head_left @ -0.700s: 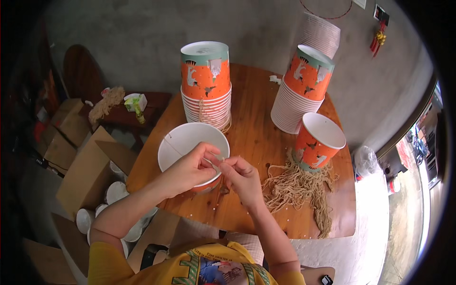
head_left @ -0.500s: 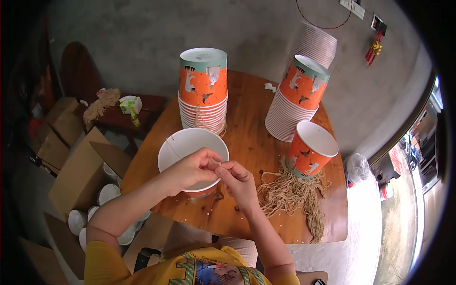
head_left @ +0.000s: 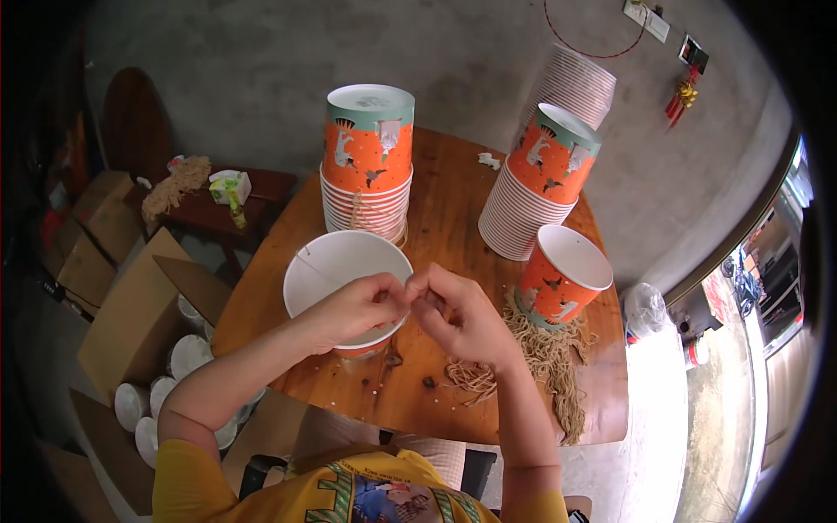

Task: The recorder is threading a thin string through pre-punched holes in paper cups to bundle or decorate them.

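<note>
- Round white-lined orange paper bucket (head_left: 347,254) seen on the brown wooden counter (head_left: 449,209), centre of frame; mouth faces up, long axis near vertical.
- Thin tan string (head_left: 317,268) seen at its upper-left rim, slanted down-right across the mouth toward the left hand (head_left: 366,307).
- Left hand is held over the near-right rim, right hand (head_left: 464,307) just right of it. Fingers of both are curled, tips meeting; whether anything is clamped between them cannot be told. Tips are probably met for fine two-handed handling.
- Second orange paper bucket (head_left: 562,292), right of centre, is stood mouth-up on a loose tan string bundle (head_left: 568,397), presumably as a weight.
- Two orange-topped bucket stacks, upper centre (head_left: 370,152) and upper right (head_left: 549,161), are inverted, likely for steadiness on wide rims.
</note>
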Demonstrator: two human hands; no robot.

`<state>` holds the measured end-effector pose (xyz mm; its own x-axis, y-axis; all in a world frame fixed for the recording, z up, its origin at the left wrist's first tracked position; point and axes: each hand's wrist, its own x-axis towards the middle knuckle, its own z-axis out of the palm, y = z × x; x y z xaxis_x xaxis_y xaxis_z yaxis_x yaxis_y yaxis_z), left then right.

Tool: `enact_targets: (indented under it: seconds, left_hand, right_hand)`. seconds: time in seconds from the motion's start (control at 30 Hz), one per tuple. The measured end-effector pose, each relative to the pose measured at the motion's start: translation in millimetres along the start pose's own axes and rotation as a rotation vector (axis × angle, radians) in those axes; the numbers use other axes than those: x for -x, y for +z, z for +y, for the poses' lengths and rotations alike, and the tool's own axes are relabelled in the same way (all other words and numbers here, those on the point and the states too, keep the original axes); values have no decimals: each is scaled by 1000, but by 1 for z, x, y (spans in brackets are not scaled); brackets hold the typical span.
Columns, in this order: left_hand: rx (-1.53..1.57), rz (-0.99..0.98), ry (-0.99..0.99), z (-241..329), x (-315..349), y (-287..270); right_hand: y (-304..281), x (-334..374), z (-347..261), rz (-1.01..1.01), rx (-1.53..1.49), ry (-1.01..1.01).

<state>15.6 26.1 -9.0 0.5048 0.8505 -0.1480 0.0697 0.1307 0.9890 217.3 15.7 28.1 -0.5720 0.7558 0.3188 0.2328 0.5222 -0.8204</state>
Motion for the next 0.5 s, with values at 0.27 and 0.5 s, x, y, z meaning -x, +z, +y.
enact_targets:
  seconds: [0.27, 0.5]
  left_hand:
    - [-31, -191, -17, 8, 1, 2]
    - [129, -170, -104, 3, -4, 5]
  right_hand:
    - [6, -14, 29, 80, -195, 98]
    - [9, 27, 59, 205, -430, 224]
